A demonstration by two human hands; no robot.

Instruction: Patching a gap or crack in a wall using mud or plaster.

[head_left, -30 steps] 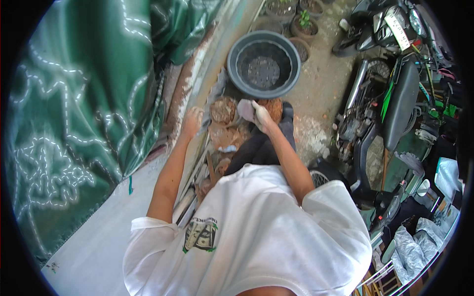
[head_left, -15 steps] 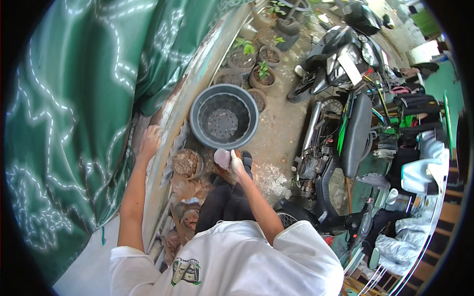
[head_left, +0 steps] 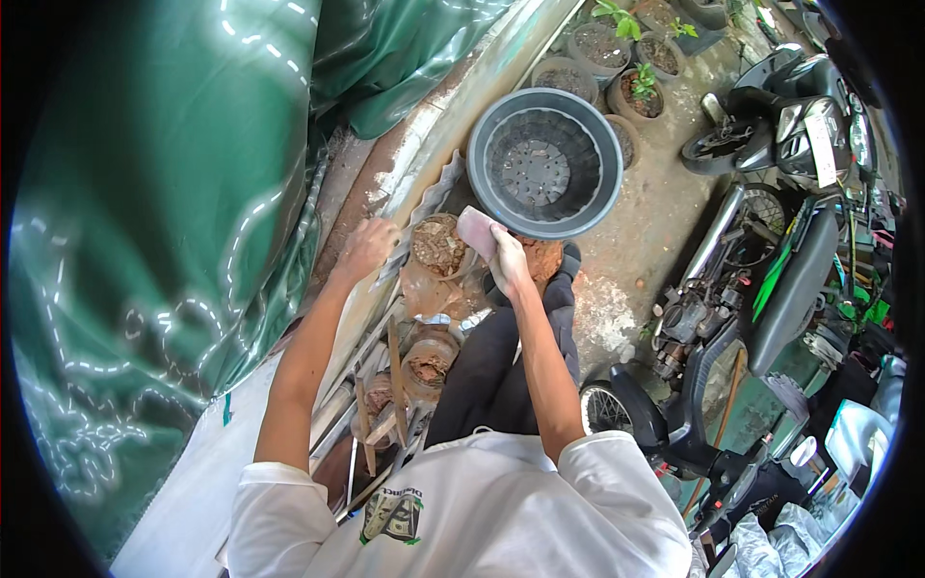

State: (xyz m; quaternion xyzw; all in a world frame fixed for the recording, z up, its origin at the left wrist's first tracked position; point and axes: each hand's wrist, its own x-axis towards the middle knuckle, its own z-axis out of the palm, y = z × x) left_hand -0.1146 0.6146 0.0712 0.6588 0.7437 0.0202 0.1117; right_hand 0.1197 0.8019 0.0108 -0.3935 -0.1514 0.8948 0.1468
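Observation:
In my right hand (head_left: 509,262) is a flat, pale pink piece (head_left: 477,228), like a slab with rounded corners, gripped between thumb and fingers. It is raised just short of the near rim of a large dark grey plastic tub (head_left: 613,197), whose base has many small holes. My left hand (head_left: 368,249) has its fingers curled at the ledge of the low wall (head_left: 409,159); whatever they hold, if anything, is hidden. Between the hands sits a round pot of dry soil (head_left: 438,243). Behind my right hand, reddish soil (head_left: 538,258) shows partly.
A green tarpaulin (head_left: 173,193) hangs along the left. Potted plants (head_left: 641,91) stand beyond the tub. On the right are parked motorcycles (head_left: 805,279). Wooden sticks (head_left: 393,380) and another pot of soil (head_left: 427,368) lie near my legs.
My view has shifted, so the tub now appears farther right and higher. My right hand has lifted the pink piece left of the tub's near rim. My left hand has come back along the ledge.

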